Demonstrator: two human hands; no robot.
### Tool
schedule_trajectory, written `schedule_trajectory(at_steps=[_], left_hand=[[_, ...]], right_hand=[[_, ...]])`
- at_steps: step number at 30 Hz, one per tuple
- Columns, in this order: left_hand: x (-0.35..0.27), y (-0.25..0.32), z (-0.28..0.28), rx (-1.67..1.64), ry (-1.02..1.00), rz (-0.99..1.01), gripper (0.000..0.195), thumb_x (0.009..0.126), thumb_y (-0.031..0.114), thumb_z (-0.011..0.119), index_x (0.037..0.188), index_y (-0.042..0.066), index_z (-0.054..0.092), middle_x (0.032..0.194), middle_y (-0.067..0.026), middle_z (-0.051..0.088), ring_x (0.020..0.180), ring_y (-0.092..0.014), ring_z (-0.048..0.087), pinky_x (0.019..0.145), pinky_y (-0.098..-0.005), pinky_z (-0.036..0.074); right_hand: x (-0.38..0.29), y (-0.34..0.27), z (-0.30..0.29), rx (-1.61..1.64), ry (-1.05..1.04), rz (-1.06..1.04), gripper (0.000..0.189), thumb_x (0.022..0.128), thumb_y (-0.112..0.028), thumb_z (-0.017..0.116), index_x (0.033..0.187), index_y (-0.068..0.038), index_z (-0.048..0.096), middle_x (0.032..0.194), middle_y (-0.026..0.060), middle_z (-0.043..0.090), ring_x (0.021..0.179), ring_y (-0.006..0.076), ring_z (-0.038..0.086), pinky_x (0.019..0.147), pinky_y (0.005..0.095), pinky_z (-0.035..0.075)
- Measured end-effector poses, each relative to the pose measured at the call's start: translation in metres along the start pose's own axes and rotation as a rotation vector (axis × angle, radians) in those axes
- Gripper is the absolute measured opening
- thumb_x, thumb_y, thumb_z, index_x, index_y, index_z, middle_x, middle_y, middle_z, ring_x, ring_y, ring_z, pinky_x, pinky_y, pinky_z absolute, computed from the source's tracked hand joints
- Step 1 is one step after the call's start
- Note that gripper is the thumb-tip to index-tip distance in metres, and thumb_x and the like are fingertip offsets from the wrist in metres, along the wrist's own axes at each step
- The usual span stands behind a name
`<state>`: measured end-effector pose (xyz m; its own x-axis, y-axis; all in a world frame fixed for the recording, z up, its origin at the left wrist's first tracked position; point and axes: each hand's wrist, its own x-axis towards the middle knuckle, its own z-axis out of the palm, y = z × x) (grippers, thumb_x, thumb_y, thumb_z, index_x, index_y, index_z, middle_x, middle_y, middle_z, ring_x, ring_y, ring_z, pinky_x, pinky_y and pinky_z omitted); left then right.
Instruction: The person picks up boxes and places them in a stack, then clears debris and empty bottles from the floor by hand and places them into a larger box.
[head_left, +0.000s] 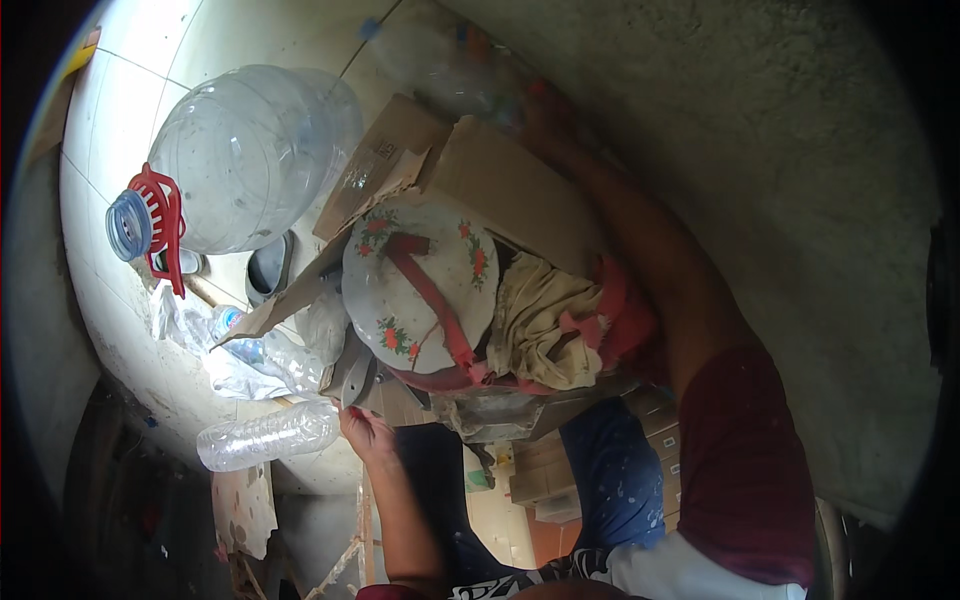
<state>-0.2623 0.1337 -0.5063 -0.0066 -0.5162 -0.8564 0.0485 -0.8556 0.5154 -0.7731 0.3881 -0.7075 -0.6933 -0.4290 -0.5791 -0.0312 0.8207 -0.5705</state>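
Note:
My left hand (367, 433) is at the near left corner of an open cardboard box (517, 199). Its fingertips meet the box edge and one end of a clear plastic bottle (266, 436); which they grip is unclear. Past the far flap, my right hand (547, 124) is blurred and closed on a smeared clear bottle (435, 64) with a blue cap. Inside the box lies a white plate (420, 292) with red flowers, a red strap (431, 296) across it. Beige cloth (544, 322) and red cloth (626, 315) fill the right side. A metal blade-like piece (356, 382) sticks up near my left hand.
A large clear water jug (240, 157) with a red handle (161, 217) lies on the tiled floor to the left. A dark slipper (268, 266) and crumpled plastic bottles (289, 360) lie below it. A rough wall (810, 225) rises at right. Cardboard cartons (544, 469) stand below the box.

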Motion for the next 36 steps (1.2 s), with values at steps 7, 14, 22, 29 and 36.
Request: schedule_trajectory(at_steps=[7, 14, 22, 29, 36], left_hand=[[-0.022, -0.005, 0.061, 0.032, -0.149, -0.127, 0.027, 0.097, 0.020, 0.053, 0.116, 0.001, 0.059, 0.113, -0.0122, 0.066, 0.104, -0.022, 0.064, 0.094, -0.0341, 0.051], [-0.016, 0.004, 0.058, 0.015, -0.152, -0.133, 0.036, 0.095, 0.013, 0.041, 0.123, -0.004, 0.055, 0.125, -0.0195, 0.061, 0.115, -0.031, 0.060, 0.102, -0.0453, 0.047], [-0.019, 0.004, 0.063, -0.046, -0.287, -0.154, 0.035, 0.096, 0.011, 0.042, 0.124, -0.007, 0.053, 0.125, -0.0217, 0.060, 0.117, -0.032, 0.058, 0.104, -0.0451, 0.047], [-0.021, 0.006, 0.075, 0.054, -0.248, -0.102, 0.035, 0.095, 0.011, 0.043, 0.123, -0.007, 0.054, 0.125, -0.0217, 0.060, 0.117, -0.032, 0.058, 0.104, -0.0449, 0.046], [-0.018, 0.013, 0.068, 0.105, -0.155, -0.026, 0.035, 0.098, 0.018, 0.045, 0.124, -0.004, 0.054, 0.123, -0.0196, 0.062, 0.113, -0.031, 0.061, 0.102, -0.0436, 0.048]], right_hand=[[-0.053, 0.123, -0.012, -0.116, -0.141, -0.030, 0.107, 0.063, -0.031, 0.081, 0.150, -0.002, 0.025, 0.149, 0.0244, 0.030, 0.137, 0.0353, 0.037, 0.111, 0.0413, 0.034], [-0.048, 0.118, 0.045, -0.063, -0.073, -0.044, 0.119, 0.061, -0.034, 0.082, 0.153, -0.004, 0.012, 0.154, 0.0264, 0.015, 0.143, 0.0408, 0.022, 0.117, 0.0439, 0.025], [-0.046, 0.119, 0.016, 0.501, -0.469, 0.137, 0.116, 0.063, -0.045, 0.082, 0.154, -0.012, 0.018, 0.150, 0.0185, 0.033, 0.137, 0.0323, 0.035, 0.108, 0.0395, 0.035], [-0.058, 0.084, -0.028, 0.639, -0.621, 0.509, 0.089, 0.067, -0.048, 0.080, 0.140, -0.009, 0.047, 0.135, 0.0135, 0.051, 0.121, 0.0248, 0.051, 0.100, 0.0378, 0.042], [-0.082, 0.071, -0.048, 0.385, -0.305, 0.077, 0.073, 0.067, -0.034, 0.079, 0.128, -0.004, 0.054, 0.114, 0.0111, 0.063, 0.102, 0.0216, 0.060, 0.090, 0.0363, 0.047]])
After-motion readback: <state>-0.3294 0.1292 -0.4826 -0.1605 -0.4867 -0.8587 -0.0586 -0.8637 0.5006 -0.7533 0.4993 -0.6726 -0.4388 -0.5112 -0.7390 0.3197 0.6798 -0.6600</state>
